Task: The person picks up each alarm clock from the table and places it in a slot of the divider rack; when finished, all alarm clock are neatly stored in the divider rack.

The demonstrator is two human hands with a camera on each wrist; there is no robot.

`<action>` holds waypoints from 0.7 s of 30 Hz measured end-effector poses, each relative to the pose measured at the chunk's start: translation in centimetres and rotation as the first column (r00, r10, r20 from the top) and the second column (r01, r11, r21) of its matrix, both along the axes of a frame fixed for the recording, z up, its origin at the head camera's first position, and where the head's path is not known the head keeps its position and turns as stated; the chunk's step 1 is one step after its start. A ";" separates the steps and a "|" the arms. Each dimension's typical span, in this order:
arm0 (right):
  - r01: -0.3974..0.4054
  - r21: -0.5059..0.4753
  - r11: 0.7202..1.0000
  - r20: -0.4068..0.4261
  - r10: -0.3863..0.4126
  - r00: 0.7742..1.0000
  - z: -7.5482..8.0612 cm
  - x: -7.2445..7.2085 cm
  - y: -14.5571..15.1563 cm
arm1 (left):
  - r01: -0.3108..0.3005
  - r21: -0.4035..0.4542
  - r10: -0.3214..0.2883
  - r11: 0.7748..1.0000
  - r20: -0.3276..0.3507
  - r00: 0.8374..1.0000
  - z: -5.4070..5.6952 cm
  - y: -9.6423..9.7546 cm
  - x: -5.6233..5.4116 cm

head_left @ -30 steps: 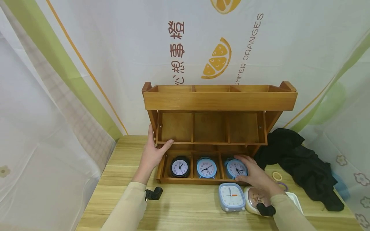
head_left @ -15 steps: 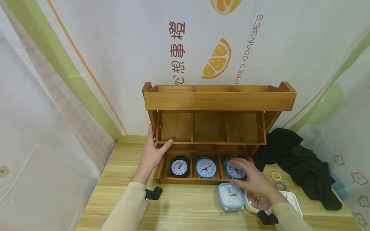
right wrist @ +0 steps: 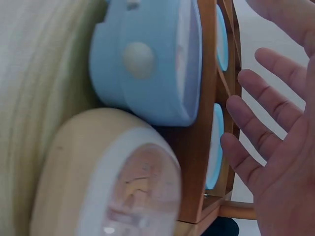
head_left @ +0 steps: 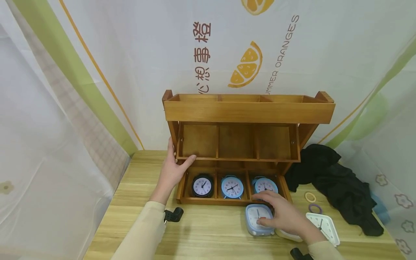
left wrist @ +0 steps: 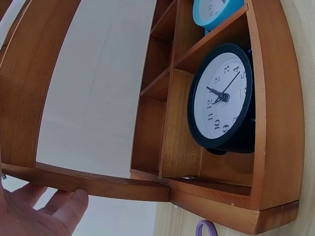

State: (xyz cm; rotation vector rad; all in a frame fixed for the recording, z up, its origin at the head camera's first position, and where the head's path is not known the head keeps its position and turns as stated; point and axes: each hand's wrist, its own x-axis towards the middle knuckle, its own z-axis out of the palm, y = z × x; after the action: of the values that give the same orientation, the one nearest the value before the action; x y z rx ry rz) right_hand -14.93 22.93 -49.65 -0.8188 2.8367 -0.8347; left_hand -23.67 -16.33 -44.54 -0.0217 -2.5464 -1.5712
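My left hand point(head_left: 171, 174) grips the left side of a wooden tiered organizer point(head_left: 250, 112), its thumb along the edge of the middle tier; in the left wrist view the fingers point(left wrist: 74, 210) wrap the side bar. Spread fingers of my right hand point(head_left: 286, 213) hover over a light-blue square alarm clock point(head_left: 256, 229), holding nothing. Under that hand a cream clock point(right wrist: 74, 162) is mostly hidden in the head view. The bottom tier holds a black round clock point(left wrist: 221, 98) at left, a blue round clock point(head_left: 232, 187) in the middle and another blue clock point(head_left: 265, 185) at right.
A white clock point(head_left: 329, 228) lies on the wooden table point(head_left: 136, 216) beside the right wrist. Yellow point(head_left: 310, 197) and purple rings point(head_left: 315, 208) lie near black cloth point(head_left: 341, 191) at right. A printed curtain point(head_left: 146, 65) hangs behind.
My right hand has come away from the right-hand blue clock in the bottom tier and moved toward me, over the light-blue square clock. The left hand keeps its grip.
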 end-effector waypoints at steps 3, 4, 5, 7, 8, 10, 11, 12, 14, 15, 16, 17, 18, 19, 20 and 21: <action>0.011 0.021 1.000 0.005 -0.011 1.000 -0.4 0.6 -0.1 | 0.006 0.003 -0.006 1.000 -0.001 1.000 0.0 0.0 0.0; 0.013 0.027 1.000 0.007 -0.013 1.000 -0.5 0.7 -0.2 | 0.006 0.003 -0.006 1.000 0.000 1.000 0.0 0.1 0.0; 0.021 0.037 0.999 0.014 -0.021 1.000 -0.7 0.9 -0.2 | 0.006 0.003 -0.006 1.000 -0.001 1.000 0.0 0.1 0.0; 0.035 0.063 0.997 0.024 -0.036 0.999 -1.0 1.1 -0.3 | 0.004 0.002 -0.004 1.000 -0.001 1.000 -0.1 0.1 0.1; 0.041 0.075 0.996 0.025 -0.043 0.999 -1.1 1.2 -0.3 | 0.004 0.002 -0.004 1.000 0.000 1.000 -0.1 0.0 0.1; 0.043 0.088 0.995 0.020 -0.045 0.999 -1.4 1.3 -0.3 | 0.002 -0.003 -0.002 1.000 0.004 1.000 -0.1 0.0 0.1; 0.046 0.099 0.994 0.013 -0.048 0.999 -1.6 1.3 -0.3 | 0.002 -0.004 -0.002 1.000 0.005 1.000 -0.1 0.0 0.1; 0.041 0.101 0.994 0.004 -0.042 0.999 -1.7 1.4 -0.3 | 0.002 -0.005 -0.002 1.000 0.008 1.000 -0.1 0.0 0.1; 0.030 0.100 0.995 -0.004 -0.030 1.000 -1.9 1.4 -0.4 | 0.004 -0.005 -0.004 1.000 0.010 1.000 -0.1 -0.1 0.1; 0.022 0.100 0.995 -0.006 -0.022 1.000 -2.0 1.4 -0.4 | 0.004 -0.005 -0.004 1.000 0.012 1.000 0.0 -0.1 0.1; 0.014 0.100 0.995 -0.006 -0.013 1.000 -2.1 1.3 -0.5 | 0.005 -0.007 -0.005 1.000 0.011 1.000 -0.1 -0.1 0.1; 0.006 0.101 0.995 -0.004 -0.005 1.000 -2.3 1.3 -0.6 | 0.006 -0.007 -0.006 1.000 0.011 1.000 -0.1 -0.1 0.1; -0.004 0.096 0.995 0.002 0.004 1.000 -2.4 1.3 -0.6 | 0.007 -0.009 -0.007 1.000 0.010 1.000 -0.1 -0.1 0.1; -0.011 0.086 0.996 0.009 0.010 1.000 -2.5 1.3 -0.7 | 0.009 -0.010 -0.009 1.000 0.010 1.000 -0.1 -0.1 0.0; -0.015 0.078 0.997 0.016 0.014 1.000 -2.5 1.4 -0.8 | 0.010 -0.012 -0.010 1.000 0.011 1.000 -0.1 -0.1 0.0; -0.018 0.072 0.997 0.025 0.016 1.000 -2.6 1.4 -0.9 | 0.011 -0.014 -0.011 1.000 0.011 1.000 -0.1 -0.1 0.0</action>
State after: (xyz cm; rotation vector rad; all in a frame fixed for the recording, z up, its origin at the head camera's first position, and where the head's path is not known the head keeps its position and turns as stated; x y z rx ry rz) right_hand -13.55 22.04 -52.29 -0.8163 2.8167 -0.7296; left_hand -23.67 -16.43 -44.62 -0.0287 -2.5705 -1.5616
